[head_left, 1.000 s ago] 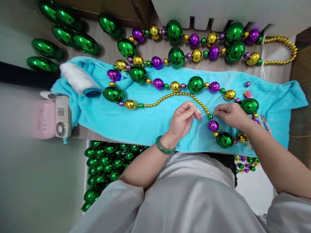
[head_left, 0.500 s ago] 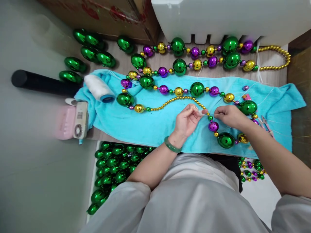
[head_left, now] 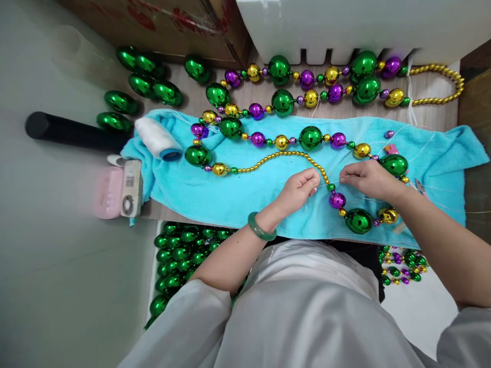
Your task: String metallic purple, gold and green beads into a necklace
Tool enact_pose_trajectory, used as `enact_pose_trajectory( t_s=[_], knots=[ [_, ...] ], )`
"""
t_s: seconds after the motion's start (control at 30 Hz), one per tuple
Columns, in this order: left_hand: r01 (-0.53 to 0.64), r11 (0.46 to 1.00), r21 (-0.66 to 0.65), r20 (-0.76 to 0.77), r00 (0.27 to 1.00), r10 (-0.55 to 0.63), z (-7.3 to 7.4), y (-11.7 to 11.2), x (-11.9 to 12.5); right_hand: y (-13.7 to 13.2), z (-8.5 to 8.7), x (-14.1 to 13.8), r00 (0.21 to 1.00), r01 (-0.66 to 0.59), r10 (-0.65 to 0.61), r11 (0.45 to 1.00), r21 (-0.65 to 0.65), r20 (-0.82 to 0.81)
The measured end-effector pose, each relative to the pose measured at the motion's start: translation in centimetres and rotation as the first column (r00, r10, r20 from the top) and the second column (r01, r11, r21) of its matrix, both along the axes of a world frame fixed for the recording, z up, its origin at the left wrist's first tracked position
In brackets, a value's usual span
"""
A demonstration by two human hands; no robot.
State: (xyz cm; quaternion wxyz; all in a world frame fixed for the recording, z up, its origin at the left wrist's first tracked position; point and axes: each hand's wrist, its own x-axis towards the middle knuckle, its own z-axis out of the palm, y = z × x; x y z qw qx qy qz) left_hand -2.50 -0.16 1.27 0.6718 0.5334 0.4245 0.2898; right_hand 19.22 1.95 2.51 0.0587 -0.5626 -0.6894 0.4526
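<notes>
A long bead strand (head_left: pixel 284 140) of green, purple and gold balls loops over a turquoise towel (head_left: pixel 238 191). My left hand (head_left: pixel 301 188), with a green bangle on its wrist, is closed in a pinch on a thin thread beside the small gold beads. My right hand (head_left: pixel 368 179) is closed in a pinch on the same thread just right of a small green bead (head_left: pixel 331 187). Below the two hands lie a purple ball (head_left: pixel 337 200) and a big green ball (head_left: pixel 358 221) of the strand.
A white thread spool (head_left: pixel 158 138) lies on the towel's left end. Loose green balls (head_left: pixel 141 87) sit at the back left, more beaded strands (head_left: pixel 318 87) behind the towel. A bin of green balls (head_left: pixel 176 255) stands below the table. A pink device (head_left: pixel 117 191) lies at left, small snips (head_left: pixel 422 188) at right.
My left hand's fingers have curled tighter onto the thread. My right hand has stayed in place. The view shifted slightly.
</notes>
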Motion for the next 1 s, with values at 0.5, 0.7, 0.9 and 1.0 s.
enact_pose_trajectory(
  t_s=[0.5,0.7,0.9,1.0],
  knots=[
    [-0.177,0.966,-0.188,-0.115,0.981,0.157,-0.2,0.2,1.7,0.2,1.3,-0.1,0.985,-0.13,0.113,0.983,0.13,0.131],
    [-0.274,0.874,-0.402,-0.108,0.962,0.252,0.3,-0.6,2.9,0.5,2.7,-0.4,0.954,-0.223,0.182,0.962,0.157,0.239],
    [-0.229,0.746,-0.626,0.039,0.945,0.323,1.2,-0.9,2.4,0.5,3.0,-0.2,0.955,-0.214,0.174,0.965,0.151,0.241],
    [-0.098,0.766,-0.635,0.046,0.985,0.164,1.4,-0.5,2.0,0.4,3.2,-0.3,0.959,-0.229,0.199,0.963,0.142,0.2]
  ],
)
